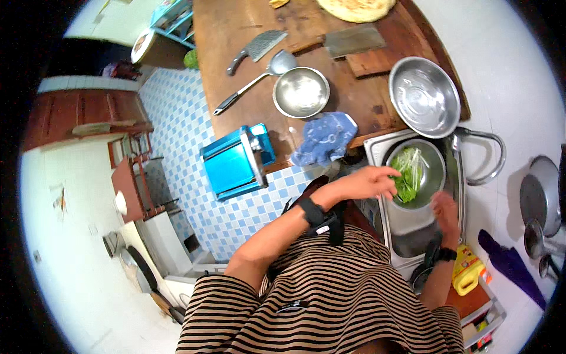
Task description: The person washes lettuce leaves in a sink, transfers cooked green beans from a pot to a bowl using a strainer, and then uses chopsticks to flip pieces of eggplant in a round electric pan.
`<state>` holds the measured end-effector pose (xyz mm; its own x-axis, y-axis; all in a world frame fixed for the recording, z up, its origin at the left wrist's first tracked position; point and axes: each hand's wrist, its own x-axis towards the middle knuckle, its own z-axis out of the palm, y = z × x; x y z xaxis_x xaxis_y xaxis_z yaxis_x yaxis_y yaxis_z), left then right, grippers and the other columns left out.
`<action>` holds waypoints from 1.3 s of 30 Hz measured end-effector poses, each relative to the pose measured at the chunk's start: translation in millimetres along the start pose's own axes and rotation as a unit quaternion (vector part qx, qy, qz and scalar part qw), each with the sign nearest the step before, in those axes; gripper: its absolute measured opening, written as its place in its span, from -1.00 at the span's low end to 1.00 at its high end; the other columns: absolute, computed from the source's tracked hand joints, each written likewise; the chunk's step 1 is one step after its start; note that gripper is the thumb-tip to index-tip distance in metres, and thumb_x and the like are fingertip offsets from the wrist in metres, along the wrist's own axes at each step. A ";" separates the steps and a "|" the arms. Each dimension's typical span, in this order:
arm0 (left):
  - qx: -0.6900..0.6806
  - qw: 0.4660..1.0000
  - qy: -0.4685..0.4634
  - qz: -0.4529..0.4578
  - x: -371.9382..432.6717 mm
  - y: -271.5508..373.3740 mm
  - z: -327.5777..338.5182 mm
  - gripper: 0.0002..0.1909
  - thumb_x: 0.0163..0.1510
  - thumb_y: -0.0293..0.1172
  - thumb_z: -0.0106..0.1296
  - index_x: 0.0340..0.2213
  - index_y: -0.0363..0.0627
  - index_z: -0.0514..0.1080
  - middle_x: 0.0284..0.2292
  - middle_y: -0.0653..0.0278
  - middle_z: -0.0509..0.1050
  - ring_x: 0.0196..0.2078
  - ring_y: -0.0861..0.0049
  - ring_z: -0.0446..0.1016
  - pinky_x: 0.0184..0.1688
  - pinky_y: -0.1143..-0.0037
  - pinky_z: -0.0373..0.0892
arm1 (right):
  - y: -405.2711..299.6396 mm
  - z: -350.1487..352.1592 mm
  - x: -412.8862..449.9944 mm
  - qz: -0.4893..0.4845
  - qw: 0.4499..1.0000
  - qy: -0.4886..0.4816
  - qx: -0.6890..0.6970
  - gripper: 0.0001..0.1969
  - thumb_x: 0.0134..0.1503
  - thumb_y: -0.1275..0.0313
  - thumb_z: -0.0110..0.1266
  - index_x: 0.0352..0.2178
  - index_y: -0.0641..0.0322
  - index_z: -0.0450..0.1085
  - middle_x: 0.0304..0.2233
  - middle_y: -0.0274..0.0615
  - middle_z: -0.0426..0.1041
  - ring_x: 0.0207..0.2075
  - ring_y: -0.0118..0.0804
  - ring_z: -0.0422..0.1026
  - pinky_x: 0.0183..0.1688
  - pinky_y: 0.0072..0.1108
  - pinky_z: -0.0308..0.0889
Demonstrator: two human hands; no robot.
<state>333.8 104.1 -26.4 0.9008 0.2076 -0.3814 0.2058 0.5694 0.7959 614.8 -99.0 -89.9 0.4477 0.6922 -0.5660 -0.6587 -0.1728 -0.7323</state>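
Note:
Leafy greens with pale stems [409, 175] lie in a metal bowl [431, 190], which sits in the stainless steel sink [404, 241]. My left hand [376, 182] is over the bowl's left rim, fingers apart, with the fingertips beside the leaves; whether they touch is unclear. Near the bowl's lower right edge is my right hand [445, 212], blurred, its fingers partly curled; nothing shows in it, but its inner side is hidden. Above the sink, a larger metal basin [424, 97] rests at the table corner, next to the curved faucet [486, 175].
On the wooden table [252, 17] lie a cleaver [265, 44], a metal spatula [254, 83], a small steel bowl [301, 93], a blue cloth [327, 137] and flatbread [357, 6]. A blue appliance [232, 166] is at its near edge. A yellow container [466, 270] stands beside the sink, pans [537, 194] hang right.

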 end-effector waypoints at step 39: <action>-0.144 0.963 -0.166 0.155 -255.9 -0.3 -114.2 -0.69 0.07 -0.29 -0.27 -0.20 -0.21 0.27 -0.37 0.16 0.41 -0.35 0.48 0.41 -0.31 0.56 0.34 | 174.4 382.7 -175.7 0.084 0.979 -0.186 -0.009 -0.38 0.03 -0.08 -0.53 -0.13 0.25 0.10 -0.28 -0.12 0.28 -0.34 -0.31 0.32 -0.40 -0.64 0.29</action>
<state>59.5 141.7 17.3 0.9843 0.1651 0.0631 -0.1648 0.7283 0.6651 189.9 17.4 26.7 0.0794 0.8596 -0.5048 -0.6915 -0.3172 -0.6490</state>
